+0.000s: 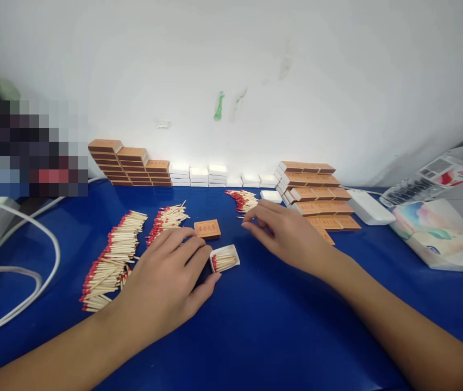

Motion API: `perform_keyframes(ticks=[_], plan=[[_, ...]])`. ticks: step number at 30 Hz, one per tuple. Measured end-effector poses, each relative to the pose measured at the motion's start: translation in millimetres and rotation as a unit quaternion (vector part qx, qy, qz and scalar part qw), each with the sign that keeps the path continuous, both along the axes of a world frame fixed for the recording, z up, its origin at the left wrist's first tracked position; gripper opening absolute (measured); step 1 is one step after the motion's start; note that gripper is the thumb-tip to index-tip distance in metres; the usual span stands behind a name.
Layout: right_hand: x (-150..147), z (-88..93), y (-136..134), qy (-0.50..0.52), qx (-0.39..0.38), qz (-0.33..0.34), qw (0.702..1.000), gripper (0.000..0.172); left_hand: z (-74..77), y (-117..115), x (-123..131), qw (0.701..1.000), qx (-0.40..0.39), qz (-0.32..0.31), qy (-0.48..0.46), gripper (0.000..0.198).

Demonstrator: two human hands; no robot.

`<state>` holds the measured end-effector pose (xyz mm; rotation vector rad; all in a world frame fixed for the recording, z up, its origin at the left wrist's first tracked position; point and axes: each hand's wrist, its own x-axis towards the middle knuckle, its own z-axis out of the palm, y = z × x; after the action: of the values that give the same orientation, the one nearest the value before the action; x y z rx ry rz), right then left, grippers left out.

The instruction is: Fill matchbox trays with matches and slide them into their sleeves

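A small white matchbox tray (231, 252) with red-tipped matches (225, 263) in it lies on the blue table. My left hand (170, 277) is at its left end, thumb along the near side and index finger at the far corner, closed about it. Just beyond sits an orange matchbox sleeve (207, 229). My right hand (284, 233) is farther right with thumb and fingers drawn together in a pinch, beside a small pile of matches (243, 202). Whether a match is between those fingertips cannot be made out.
Two larger match piles, one long (113, 255) and one shorter (168, 220), lie at left. Stacked orange matchboxes (129, 165), white trays (199, 176) and more matchboxes (313, 190) line the wall. A tissue pack (435, 233) lies right; white cables (54, 244) curve at left.
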<state>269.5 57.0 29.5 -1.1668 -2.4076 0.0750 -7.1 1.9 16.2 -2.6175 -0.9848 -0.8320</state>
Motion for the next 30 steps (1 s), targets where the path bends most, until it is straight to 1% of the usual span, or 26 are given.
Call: perform_keyframes(ticks=[3, 5, 7, 12, 16, 21, 26, 30], plan=[[14, -4.3, 16, -0.017, -0.007, -0.059, 0.998, 0.012, 0.3, 0, 0, 1.000, -0.002, 0.000, 0.002, 0.017], [19, -8.9, 23, -0.028, -0.028, -0.074, 0.996, 0.009, 0.4, 1, 1, 1.000, -0.002, 0.001, 0.004, 0.017], [20, -13.0, 26, -0.034, -0.053, -0.075, 0.995, 0.009, 0.6, 2, 1, 1.000, 0.005, 0.003, 0.004, 0.017], [20, -16.3, 27, -0.035, -0.085, -0.065, 0.994, 0.018, 0.8, 2, 1, 1.000, 0.010, 0.003, 0.005, 0.018], [29, -16.8, 32, -0.044, -0.079, -0.045, 0.995, 0.015, 0.4, 1, 1, 1.000, 0.011, 0.002, 0.004, 0.018], [34, -18.1, 37, -0.034, -0.078, -0.045, 0.995, 0.008, 0.3, 1, 1, 1.000, 0.007, 0.005, 0.009, 0.018], [32, -19.1, 36, -0.038, -0.080, -0.045, 0.995, 0.013, -0.6, 2, 1, 1.000, 0.004, 0.001, 0.008, 0.018], [28, -15.3, 31, -0.044, -0.080, -0.034, 0.995, 0.012, -0.5, 2, 1, 1.000, 0.002, 0.003, 0.008, 0.019]])
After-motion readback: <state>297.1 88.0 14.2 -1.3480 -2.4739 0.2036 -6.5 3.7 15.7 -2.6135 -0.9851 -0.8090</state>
